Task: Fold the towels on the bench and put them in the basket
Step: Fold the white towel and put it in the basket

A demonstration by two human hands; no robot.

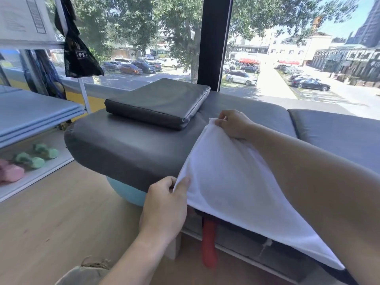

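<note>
Left hand (164, 204), right hand (234, 124) pinching towel (230, 182) corners, edge running near-to-far

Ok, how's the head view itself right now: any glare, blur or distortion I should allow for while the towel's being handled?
Head view: hard daylight from the window washes the white towel nearly featureless; wide-angle stretch bends the bench edge and swells the right forearm; left hand and right hand pinching its corners are reasonably sharp; shelf at left looks soft and hazy.
</note>
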